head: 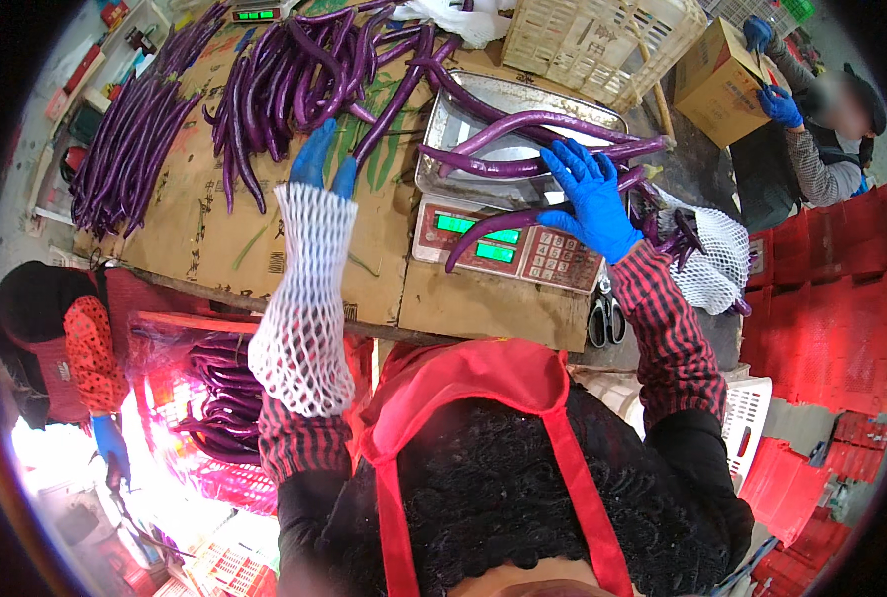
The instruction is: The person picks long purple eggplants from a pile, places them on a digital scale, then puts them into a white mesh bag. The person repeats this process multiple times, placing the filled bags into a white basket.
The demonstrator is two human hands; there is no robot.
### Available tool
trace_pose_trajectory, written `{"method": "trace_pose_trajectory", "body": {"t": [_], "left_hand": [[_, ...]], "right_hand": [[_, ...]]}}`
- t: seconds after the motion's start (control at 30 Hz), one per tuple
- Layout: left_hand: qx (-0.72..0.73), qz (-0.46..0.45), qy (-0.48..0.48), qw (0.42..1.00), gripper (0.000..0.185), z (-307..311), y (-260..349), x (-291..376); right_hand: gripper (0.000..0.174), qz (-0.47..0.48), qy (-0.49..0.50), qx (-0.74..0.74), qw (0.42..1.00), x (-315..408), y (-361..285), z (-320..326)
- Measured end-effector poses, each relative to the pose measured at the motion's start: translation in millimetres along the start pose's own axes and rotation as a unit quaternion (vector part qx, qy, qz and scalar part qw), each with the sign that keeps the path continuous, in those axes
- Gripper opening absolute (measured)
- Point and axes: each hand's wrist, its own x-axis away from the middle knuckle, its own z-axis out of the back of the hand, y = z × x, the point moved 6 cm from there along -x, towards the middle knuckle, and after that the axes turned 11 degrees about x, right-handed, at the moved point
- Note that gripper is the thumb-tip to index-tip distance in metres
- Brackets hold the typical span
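Note:
My left hand point(316, 164), in a blue glove, reaches to the near edge of a pile of long purple eggplants point(316, 67). White foam netting point(305, 298) covers its wrist and forearm. Its fingers and thumb are apart, with nothing visible between them. My right hand point(589, 198), also blue-gloved, lies palm down with spread fingers over long eggplants point(488, 164) on the metal pan point(443, 127) of a digital scale point(548, 254). Another eggplant point(480, 227) passes under its thumb and palm, across the scale's front panel; the palm hides whether it is gripped.
Scissors point(606, 321) lie right of the scale, near netted eggplants point(704, 254). A plastic crate point(600, 45) stands behind. More eggplants point(133, 142) lie on the cardboard at left. One co-worker point(824, 142) handles a carton point(719, 82); another person point(55, 351) is at left.

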Motion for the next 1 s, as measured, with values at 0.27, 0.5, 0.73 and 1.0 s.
{"method": "trace_pose_trajectory", "body": {"t": [0.27,0.5,0.73,1.0], "left_hand": [[-0.075,-0.233,-0.155,0.957,0.065,-85,19,-106],[-0.304,-0.312,-0.329,0.838,0.052,-182,-8,-143],[-0.282,-0.292,-0.496,0.768,0.025,-175,-2,-154],[0.022,0.092,-0.611,0.786,0.03,-96,16,-87]], "right_hand": [[0.101,0.021,-0.053,-0.003,0.998,-7,-15,-2],[0.088,0.031,-0.029,-0.004,0.999,-16,-10,-9],[0.08,0.088,-0.036,0.015,0.995,-26,-10,-13],[0.066,0.146,-0.031,-0.022,0.989,-19,-14,-7]]}}
